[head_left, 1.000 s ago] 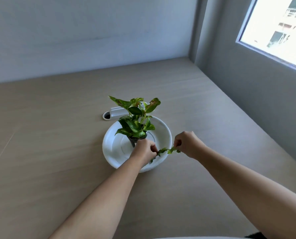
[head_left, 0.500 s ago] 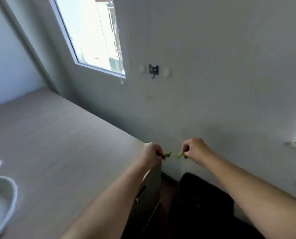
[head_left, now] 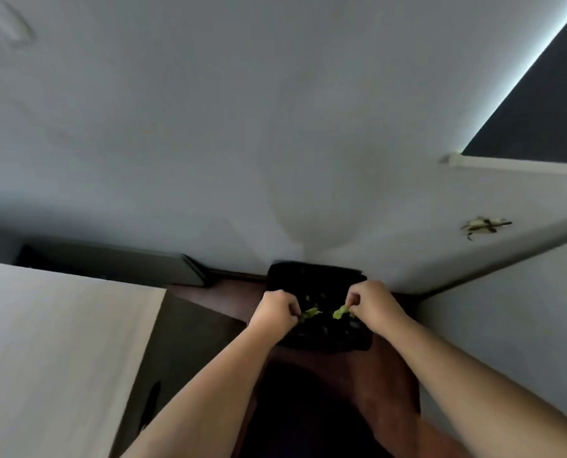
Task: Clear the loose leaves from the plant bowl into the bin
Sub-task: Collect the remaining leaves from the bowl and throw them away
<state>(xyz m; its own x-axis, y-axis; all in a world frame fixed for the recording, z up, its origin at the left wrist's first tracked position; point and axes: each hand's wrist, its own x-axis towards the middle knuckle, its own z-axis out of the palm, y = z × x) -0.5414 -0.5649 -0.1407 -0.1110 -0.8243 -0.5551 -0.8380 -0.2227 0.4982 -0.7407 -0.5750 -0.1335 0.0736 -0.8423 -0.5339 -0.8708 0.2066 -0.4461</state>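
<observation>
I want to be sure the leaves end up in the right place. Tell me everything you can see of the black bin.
The black bin is a dark, roughly rectangular open container, standing on the reddish-brown floor against the pale wall, near the corner and beside the desk. Its material is too dark to tell. Small green scraps show inside. The left hand and right hand are over its opening, each pinching a green leaf piece. Neither hand visibly touches it.

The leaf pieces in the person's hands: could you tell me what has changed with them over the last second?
Both hands carried them from the plant bowl on the table, past its edge, to above the black bin on the floor. The left hand and right hand each still pinch a leaf piece; nothing has been let go. The bowl is now out of view.
</observation>
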